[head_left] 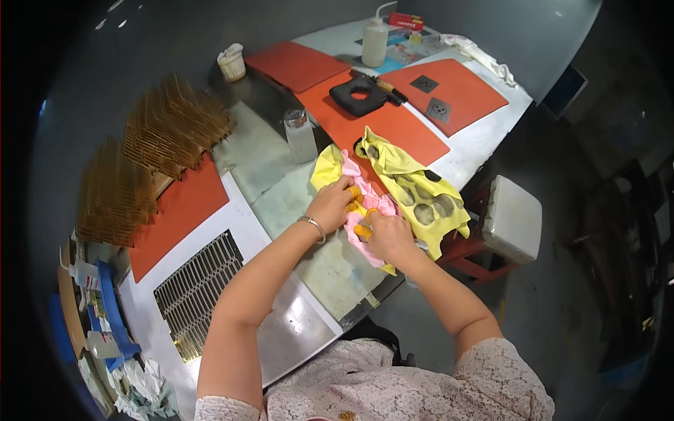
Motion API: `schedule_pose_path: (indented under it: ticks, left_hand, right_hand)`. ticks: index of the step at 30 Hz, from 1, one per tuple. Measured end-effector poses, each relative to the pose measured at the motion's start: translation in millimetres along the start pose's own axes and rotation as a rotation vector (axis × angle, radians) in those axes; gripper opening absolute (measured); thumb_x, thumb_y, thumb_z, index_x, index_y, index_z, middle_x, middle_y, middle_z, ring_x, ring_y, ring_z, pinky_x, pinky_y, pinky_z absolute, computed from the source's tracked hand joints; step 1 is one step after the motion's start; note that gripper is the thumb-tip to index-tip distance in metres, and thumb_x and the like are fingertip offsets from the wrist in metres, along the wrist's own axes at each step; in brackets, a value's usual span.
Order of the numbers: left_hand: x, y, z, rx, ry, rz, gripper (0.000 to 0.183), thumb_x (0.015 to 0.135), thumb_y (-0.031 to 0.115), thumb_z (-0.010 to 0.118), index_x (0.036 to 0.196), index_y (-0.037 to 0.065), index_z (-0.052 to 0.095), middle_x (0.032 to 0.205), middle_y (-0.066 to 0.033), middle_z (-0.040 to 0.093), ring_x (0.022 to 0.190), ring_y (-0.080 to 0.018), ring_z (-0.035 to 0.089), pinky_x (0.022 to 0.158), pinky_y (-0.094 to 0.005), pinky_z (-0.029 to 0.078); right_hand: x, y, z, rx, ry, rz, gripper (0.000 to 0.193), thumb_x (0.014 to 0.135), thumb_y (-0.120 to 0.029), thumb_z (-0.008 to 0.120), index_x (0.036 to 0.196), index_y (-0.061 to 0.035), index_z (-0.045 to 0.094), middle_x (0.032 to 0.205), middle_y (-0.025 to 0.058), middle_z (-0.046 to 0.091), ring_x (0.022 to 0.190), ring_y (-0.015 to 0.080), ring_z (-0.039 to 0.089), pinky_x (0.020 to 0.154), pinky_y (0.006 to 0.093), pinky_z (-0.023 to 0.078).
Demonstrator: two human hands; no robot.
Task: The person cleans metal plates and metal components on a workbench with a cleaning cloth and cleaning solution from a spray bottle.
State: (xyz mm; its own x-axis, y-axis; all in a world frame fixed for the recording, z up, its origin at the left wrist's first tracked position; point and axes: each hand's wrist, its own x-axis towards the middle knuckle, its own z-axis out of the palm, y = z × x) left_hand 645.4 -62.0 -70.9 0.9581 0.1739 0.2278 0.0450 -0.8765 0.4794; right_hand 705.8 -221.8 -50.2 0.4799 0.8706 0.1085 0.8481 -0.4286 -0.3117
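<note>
My left hand, a metal bangle on its wrist, has its fingers curled into a crumpled pink cloth. My right hand grips the same cloth a little nearer and to the right. Yellow finger covers sit on several fingertips. Part of a yellow cloth shows under and beside the pink one. A second yellow cloth, marked with dark round stains, lies just right of my hands. Whether a small item is inside the cloth is hidden.
A jar stands beyond my left hand, near orange mats holding a black ring-shaped pad. At left are a slotted metal sheet and stacked brass-coloured racks. A white-covered stool stands right; a squeeze bottle is far back.
</note>
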Motion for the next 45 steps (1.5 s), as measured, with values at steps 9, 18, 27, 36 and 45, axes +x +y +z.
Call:
schedule_pose_path:
  ticks: [9,18,27,36,45]
  left_hand:
    - [-5.4,1.0,4.5,-0.065,0.087,-0.088,0.03,0.068,0.005,0.056,0.098,0.007,0.057,0.111,-0.0088,0.048,0.101,-0.0264,0.048,0.087,-0.0338,0.038]
    - [-243.9,59.8,-140.6,-0.082,0.236,-0.261,0.047,0.079,0.021,0.054,0.12,0.002,0.041,0.117,-0.0193,0.045,0.107,-0.0336,0.042,0.093,-0.0369,0.033]
    - [-491.7,84.8,-116.8,0.214,0.384,-0.877,0.062,0.072,0.019,0.061,0.125,0.002,0.034,0.128,-0.0164,0.037,0.119,-0.0327,0.033,0.098,-0.044,0.024]
    - [-505.6,65.4,-126.6,0.093,0.268,-0.827,0.057,0.07,0.026,0.063,0.12,0.005,0.043,0.129,-0.0109,0.037,0.121,-0.0258,0.032,0.098,-0.0427,0.026]
    - [-486.1,-30.0,-175.1,0.379,-0.033,-0.696,0.109,0.047,0.054,0.072,0.123,-0.012,0.031,0.138,-0.0175,0.015,0.129,-0.0312,0.009,0.098,-0.0549,0.018]
  right_hand:
    - [-63.1,3.9,-26.4,-0.087,-0.103,-0.037,0.021,0.072,-0.022,0.059,0.072,-0.0014,0.054,0.064,0.0188,0.058,0.062,0.0341,0.059,0.058,0.0434,0.047]
    - [-57.1,-138.9,-99.4,0.561,0.018,-0.347,0.018,0.077,-0.014,0.062,0.082,-0.0002,0.052,0.061,0.0091,0.053,0.051,0.0138,0.046,0.051,0.0252,0.039]
    - [10.6,-355.8,30.9,0.145,-0.389,-0.725,0.024,0.08,-0.025,0.052,0.089,-0.0021,0.053,0.067,0.0162,0.059,0.064,0.0292,0.059,0.06,0.0388,0.044]
    - [53.2,-441.5,130.9,-0.024,-0.412,-0.763,0.028,0.078,-0.025,0.054,0.095,-0.0028,0.056,0.083,0.0165,0.062,0.08,0.0298,0.058,0.069,0.0388,0.044]
    - [60.9,-454.4,150.5,0.034,-0.347,-0.688,0.028,0.071,-0.023,0.056,0.091,-0.0035,0.06,0.082,0.0155,0.062,0.078,0.0295,0.06,0.068,0.0387,0.046]
